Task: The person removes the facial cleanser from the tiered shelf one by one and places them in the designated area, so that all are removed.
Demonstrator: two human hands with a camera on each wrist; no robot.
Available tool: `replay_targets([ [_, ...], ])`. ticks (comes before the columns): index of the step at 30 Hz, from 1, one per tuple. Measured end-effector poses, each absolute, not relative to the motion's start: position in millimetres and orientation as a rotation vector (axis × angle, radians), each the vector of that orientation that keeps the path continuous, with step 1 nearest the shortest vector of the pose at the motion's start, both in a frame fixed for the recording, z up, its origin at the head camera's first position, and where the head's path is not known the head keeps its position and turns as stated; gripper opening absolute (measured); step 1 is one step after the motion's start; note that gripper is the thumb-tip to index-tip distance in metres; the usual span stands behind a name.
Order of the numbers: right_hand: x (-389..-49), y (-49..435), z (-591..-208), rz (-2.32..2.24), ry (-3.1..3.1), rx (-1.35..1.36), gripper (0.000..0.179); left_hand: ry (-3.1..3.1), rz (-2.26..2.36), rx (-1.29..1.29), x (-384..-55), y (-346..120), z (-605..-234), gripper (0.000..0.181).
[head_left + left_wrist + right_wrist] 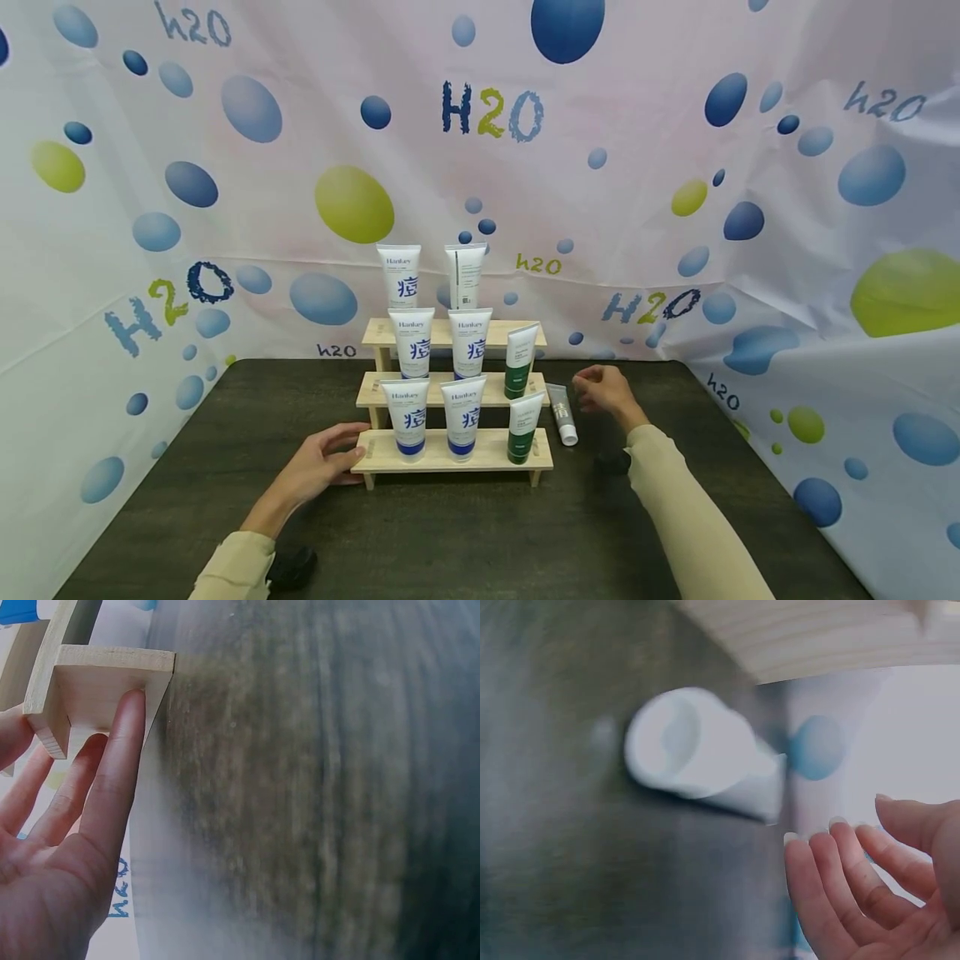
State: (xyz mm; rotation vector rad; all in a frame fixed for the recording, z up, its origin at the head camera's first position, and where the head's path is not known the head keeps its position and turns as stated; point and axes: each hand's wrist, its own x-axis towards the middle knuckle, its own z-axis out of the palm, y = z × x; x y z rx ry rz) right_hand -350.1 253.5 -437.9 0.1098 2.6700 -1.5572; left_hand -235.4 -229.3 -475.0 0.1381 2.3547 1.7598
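Observation:
A three-step wooden display stand [480, 450] holds several upright squeeze tubes, white with blue caps like the front-left tube [407, 417]. Two smaller tubes, such as the front white-and-green tube [523, 427], occupy the right ends of the lower and middle steps. My left hand [326, 458] holds the left end of the lowest step, with its thumb by the board and fingertips against the leg panel [105, 694]. Right of the stand, a grey tube [560, 412] with a white cap [682, 739] lies on the table. Close beside it, my right hand [606, 390] holds nothing, its fingers loosely bent.
The stand and grey tube rest on a dark wood-grain table [450, 542]. A printed white curtain [480, 183] with blue and green ovals hangs behind and along both sides. Dark straps or devices [292, 568] sit at the wrists.

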Motion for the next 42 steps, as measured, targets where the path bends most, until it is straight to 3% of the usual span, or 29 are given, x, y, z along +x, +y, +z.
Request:
replay_targets([
  [10, -352.8, 249.9, -368.4, -1.704, 2.63, -0.162, 0.047, 2.364, 1.746, 0.149, -236.8, -228.1, -473.2, 0.058],
  [21, -349.0, 217.0, -290.8, -1.676, 2.657, -0.414, 0.049, 2.36, 1.745, 0.144, -237.8, -229.3, -472.7, 0.059],
  [33, -343.7, 151.3, -247.6, -1.701, 2.579, -0.495, 0.049, 2.357, 1.741, 0.132, -236.1, -228.7, -474.1, 0.059],
  [42, -345.6, 106.2, -241.3, -1.581, 2.618, -0.46, 0.051, 2.336, 1.755, 0.125, -235.2, -230.8, -474.1, 0.061],
])
